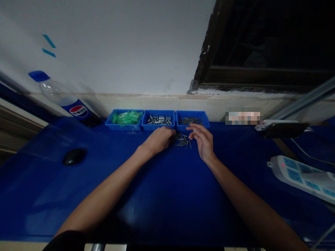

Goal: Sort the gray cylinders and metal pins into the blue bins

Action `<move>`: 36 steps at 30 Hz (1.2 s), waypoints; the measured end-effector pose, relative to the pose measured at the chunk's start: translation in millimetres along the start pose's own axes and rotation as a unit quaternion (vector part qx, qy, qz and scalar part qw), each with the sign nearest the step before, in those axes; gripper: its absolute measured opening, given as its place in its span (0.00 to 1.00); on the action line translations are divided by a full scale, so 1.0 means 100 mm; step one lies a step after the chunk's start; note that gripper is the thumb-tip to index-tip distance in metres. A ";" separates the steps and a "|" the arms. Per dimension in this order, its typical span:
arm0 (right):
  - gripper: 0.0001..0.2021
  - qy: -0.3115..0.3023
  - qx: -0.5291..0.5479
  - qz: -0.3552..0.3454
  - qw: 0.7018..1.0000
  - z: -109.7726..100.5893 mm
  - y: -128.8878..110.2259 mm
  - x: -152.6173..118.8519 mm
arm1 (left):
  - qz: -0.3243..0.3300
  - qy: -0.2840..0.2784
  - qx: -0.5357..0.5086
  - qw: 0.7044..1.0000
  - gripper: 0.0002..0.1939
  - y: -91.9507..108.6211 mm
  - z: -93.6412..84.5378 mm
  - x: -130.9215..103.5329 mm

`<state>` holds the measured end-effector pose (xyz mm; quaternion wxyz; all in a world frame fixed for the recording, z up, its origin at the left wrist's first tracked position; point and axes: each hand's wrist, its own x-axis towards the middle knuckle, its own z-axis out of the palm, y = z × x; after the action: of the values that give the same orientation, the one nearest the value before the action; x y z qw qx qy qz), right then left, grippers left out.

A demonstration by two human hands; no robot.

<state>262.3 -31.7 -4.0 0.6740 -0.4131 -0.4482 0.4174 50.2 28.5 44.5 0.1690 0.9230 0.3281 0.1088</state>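
Note:
A loose pile of thin metal pins (181, 140) lies on the blue table, in front of the right-hand blue bin (193, 127), which holds more such pins. My left hand (161, 138) is closed at the left side of the pile; its fingertips are hidden, so what it grips cannot be made out. To the right of the pile, my right hand (202, 139) is raised with fingers apart and nothing visible in it. The middle bin (158, 127) contains short metal cylinders. Green plastic packets (127, 118) fill the left bin (123, 127).
A cola bottle (78, 108) leans at the back left, with a black mouse (73, 157) in front. On the right are a white power strip (300, 176) and a dark phone-like device (285, 130). A wall (131, 48) runs behind the bins.

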 end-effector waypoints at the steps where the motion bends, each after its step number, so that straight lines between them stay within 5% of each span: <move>1: 0.11 -0.006 -0.003 0.002 1.000 0.00 0.00 0.00 | -0.001 -0.001 0.003 1.000 0.14 0.00 0.01 0.00; 17: 0.10 -0.020 0.003 0.022 1.000 0.00 0.00 0.01 | -0.037 0.042 -0.023 0.998 0.23 -0.04 0.05 0.04; 27: 0.10 -0.064 -0.028 0.014 0.997 -0.02 0.03 0.01 | 0.051 0.121 -0.156 0.979 0.17 0.15 -0.08 0.08; 36: 0.11 -0.107 -0.056 0.040 0.992 -0.01 -0.01 0.00 | 0.023 0.174 -0.255 0.951 0.18 0.17 -0.01 0.09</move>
<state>263.0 -32.0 -3.3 0.5805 -0.4212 -0.5233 0.4602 66.4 21.7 52.4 0.3363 0.8232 0.2927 0.3514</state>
